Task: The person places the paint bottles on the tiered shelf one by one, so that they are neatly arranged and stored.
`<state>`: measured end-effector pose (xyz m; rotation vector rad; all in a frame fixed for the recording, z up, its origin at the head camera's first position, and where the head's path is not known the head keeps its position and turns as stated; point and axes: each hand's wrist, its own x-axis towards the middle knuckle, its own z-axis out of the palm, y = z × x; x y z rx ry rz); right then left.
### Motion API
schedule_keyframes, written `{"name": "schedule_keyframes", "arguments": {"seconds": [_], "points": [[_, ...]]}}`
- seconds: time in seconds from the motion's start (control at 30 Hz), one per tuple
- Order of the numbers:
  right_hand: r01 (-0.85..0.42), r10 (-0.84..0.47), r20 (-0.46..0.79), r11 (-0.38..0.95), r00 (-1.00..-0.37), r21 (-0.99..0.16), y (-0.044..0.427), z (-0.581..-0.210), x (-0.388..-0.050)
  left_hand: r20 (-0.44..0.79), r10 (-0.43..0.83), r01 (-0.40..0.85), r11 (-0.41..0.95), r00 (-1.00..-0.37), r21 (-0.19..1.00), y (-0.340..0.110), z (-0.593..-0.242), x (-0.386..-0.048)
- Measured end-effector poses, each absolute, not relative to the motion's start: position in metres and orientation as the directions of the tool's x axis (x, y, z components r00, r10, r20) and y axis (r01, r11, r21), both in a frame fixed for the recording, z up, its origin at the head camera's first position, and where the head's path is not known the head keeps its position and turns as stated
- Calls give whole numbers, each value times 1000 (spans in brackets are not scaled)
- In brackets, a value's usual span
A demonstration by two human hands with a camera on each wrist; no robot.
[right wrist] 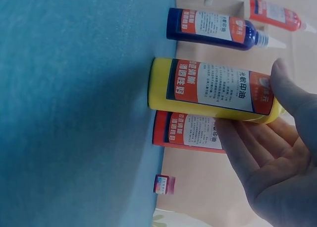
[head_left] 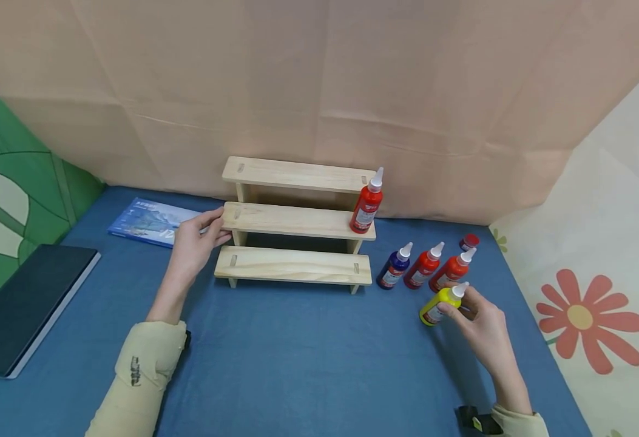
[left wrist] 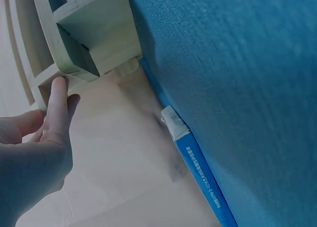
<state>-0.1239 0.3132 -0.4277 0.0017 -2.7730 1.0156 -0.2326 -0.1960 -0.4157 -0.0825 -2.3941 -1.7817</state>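
Observation:
At the left end of a three-tier wooden shelf, my left hand holds the middle board's end between thumb and fingers. The left wrist view shows this hand at the shelf's end. My right hand grips a yellow ink bottle with a white nozzle, tilted in the head view. Whether its base touches the cloth I cannot tell. Just behind it stand a blue bottle and two red bottles. Another red bottle stands on the middle tier's right end.
A small red-capped jar stands behind the bottles. On the left lie a dark book and a blue-and-white flat box. Blue cloth covers the table, with a beige backdrop behind.

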Motion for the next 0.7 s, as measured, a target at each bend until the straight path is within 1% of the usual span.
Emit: {"name": "schedule_keyframes", "arguments": {"seconds": [0.47, 0.7], "points": [[-60, 83, 189, 763, -978, -643, 311, -428, -122, 158, -45, 139, 288, -986, 947, -197, -416, -231], [-76, 83, 213, 760, -973, -645, 308, -426, -122, 162, -47, 141, 295, -986, 945, -196, -414, -231]]}}
